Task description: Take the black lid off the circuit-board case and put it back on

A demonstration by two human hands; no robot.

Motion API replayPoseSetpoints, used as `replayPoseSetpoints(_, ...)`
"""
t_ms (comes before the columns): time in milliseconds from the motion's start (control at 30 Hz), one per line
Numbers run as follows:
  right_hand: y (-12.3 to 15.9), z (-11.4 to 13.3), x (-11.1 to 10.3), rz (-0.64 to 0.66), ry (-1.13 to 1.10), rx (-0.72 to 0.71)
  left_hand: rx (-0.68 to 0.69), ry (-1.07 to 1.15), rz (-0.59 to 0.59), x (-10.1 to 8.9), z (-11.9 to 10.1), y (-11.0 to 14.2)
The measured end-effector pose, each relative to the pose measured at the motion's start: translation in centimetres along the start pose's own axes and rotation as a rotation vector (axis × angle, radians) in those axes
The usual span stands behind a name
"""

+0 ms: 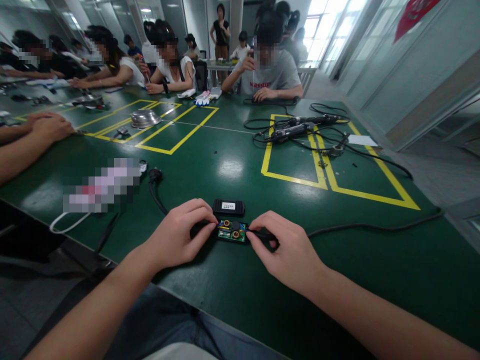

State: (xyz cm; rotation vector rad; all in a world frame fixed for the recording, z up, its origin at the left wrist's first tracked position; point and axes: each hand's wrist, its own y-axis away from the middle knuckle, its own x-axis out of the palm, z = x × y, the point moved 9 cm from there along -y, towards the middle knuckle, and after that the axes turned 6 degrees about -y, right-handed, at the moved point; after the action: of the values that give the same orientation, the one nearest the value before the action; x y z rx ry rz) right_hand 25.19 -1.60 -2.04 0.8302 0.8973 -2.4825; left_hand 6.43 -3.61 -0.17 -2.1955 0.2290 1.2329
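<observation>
Several people (275, 70) sit around the green table (210, 180).

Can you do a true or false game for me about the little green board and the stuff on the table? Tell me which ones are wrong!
1. The circuit board is between the left hand and the right hand. True.
2. The right hand pinches a black cord. True.
3. The black cover has a white sticker on it. True.
4. The black cover sits on top of the circuit board. False: it lies on the table, just beyond the board.
5. The lines on the table are red. False: they are yellow.
6. The metal bowl is nearer to the hands than the plug. False: the plug is nearer.
</observation>
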Motion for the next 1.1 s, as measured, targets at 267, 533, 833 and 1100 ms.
replayPoseSetpoints(267, -0.2, -0.5, 0.4, 0.068, -0.054, 0.024, -0.045, 0.036, 0.041, 0.0, 0.4, -0.1)
replayPoseSetpoints(533, -0.4, -0.4, 0.4, 0.081, 0.056, 0.021, -0.058, -0.044, 0.084, 0.4, 0.6, -0.4)
replayPoseSetpoints(833, -0.1, 0.3, 0.1, -0.018, 0.093, -0.032, -0.189, -0.035, 0.068, 2.0, 3.0, -2.3)
replayPoseSetpoints(1100, -0.1, 0.2, -0.1, -0.015, 0.067, 0.020, -0.284, -0.041, 0.049, 1.8, 4.7, -2.3)
